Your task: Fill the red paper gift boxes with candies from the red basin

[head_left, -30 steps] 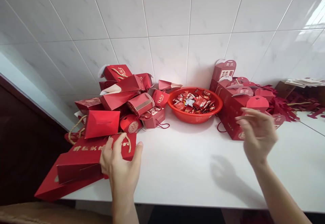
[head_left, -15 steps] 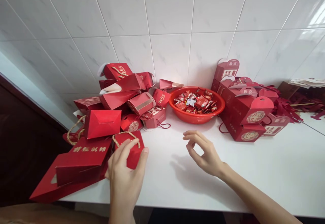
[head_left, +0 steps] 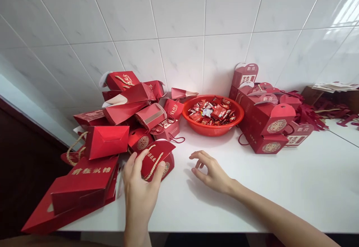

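Rope-handled red box (head_left: 158, 153): 7 o'clock from centre of view, lid flap and medallion side showing. Left hand (head_left: 143, 179) on it: grip closed around the box, thumb on its right side, fingers on its left. Base is hidden by the hand, so can't tell if it touches the white surface (head_left: 196, 213). Gold-lettered red box (head_left: 81, 194) lies between 8 and 9 from there, near edge. Right hand (head_left: 211, 173) at 3, over the surface, grip moderately wide, fingers curled, thumb apart. Farther: heap of red boxes (head_left: 126, 114) at 11; orange-red basin (head_left: 213, 129) at 1–2, loaded with wrapped packets (head_left: 218, 111). Stacked medallion boxes (head_left: 263, 125) at 2, just beside the basin. Tiled wall (head_left: 179, 11) behind, 12.
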`<action>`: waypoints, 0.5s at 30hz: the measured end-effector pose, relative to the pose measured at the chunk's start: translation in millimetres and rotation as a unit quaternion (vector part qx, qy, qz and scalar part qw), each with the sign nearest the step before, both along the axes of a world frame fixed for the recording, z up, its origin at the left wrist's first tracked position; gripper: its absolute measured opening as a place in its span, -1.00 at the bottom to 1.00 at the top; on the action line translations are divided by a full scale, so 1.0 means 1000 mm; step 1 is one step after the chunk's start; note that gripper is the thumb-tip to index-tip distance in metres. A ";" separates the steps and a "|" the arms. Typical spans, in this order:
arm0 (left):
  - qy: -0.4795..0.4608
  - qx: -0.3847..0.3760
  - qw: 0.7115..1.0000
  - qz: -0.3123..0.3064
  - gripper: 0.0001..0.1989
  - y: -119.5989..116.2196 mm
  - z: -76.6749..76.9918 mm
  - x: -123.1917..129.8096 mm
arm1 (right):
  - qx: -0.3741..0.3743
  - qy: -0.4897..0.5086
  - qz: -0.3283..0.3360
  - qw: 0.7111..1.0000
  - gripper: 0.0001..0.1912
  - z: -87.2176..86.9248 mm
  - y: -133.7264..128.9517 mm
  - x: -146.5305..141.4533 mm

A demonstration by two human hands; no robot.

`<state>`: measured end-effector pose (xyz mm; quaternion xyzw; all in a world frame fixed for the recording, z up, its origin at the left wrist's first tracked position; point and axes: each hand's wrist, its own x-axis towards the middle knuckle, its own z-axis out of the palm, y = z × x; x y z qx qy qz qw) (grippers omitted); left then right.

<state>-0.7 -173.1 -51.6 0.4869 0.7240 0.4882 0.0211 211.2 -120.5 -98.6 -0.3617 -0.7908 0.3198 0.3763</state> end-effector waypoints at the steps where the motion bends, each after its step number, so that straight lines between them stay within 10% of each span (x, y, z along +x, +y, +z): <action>1: 0.007 -0.022 1.000 -0.006 -0.43 0.003 -0.004 -0.002 | -0.024 0.013 0.003 1.000 -0.75 0.001 0.002 -0.002; 15: -0.030 -0.006 0.968 -0.248 -0.65 0.018 -0.024 0.019 | -0.320 0.222 -0.038 0.920 -0.41 -0.011 0.043 0.015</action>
